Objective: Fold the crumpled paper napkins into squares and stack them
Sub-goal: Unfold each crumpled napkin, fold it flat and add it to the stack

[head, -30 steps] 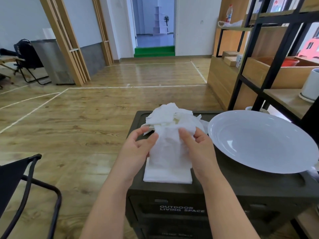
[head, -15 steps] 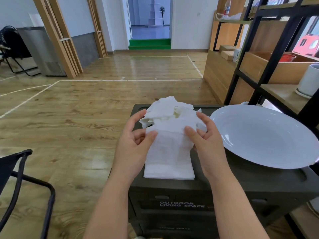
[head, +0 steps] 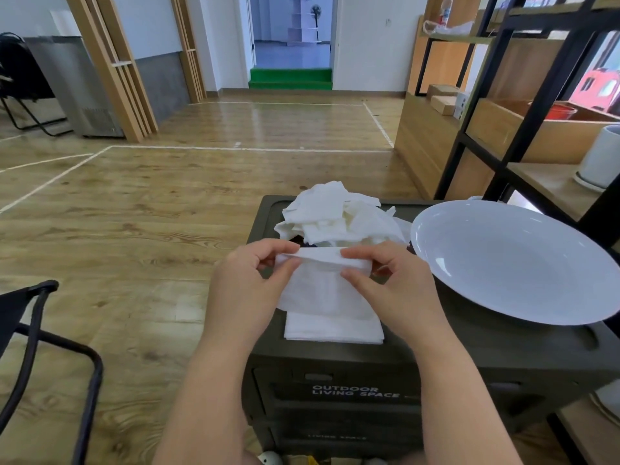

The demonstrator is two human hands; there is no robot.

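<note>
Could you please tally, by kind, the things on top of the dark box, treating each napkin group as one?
Napkin held in both hands: 1, left hand, right hand
Stack of folded napkins: 1
Pile of crumpled napkins: 1
White plate: 1
Total: 4 on the box

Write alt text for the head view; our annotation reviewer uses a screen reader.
Both hands, left hand and right hand, pinch the top edge of a white napkin above a folded stack on a dark storage box. A crumpled napkin pile lies behind; a white plate sits right.
</note>
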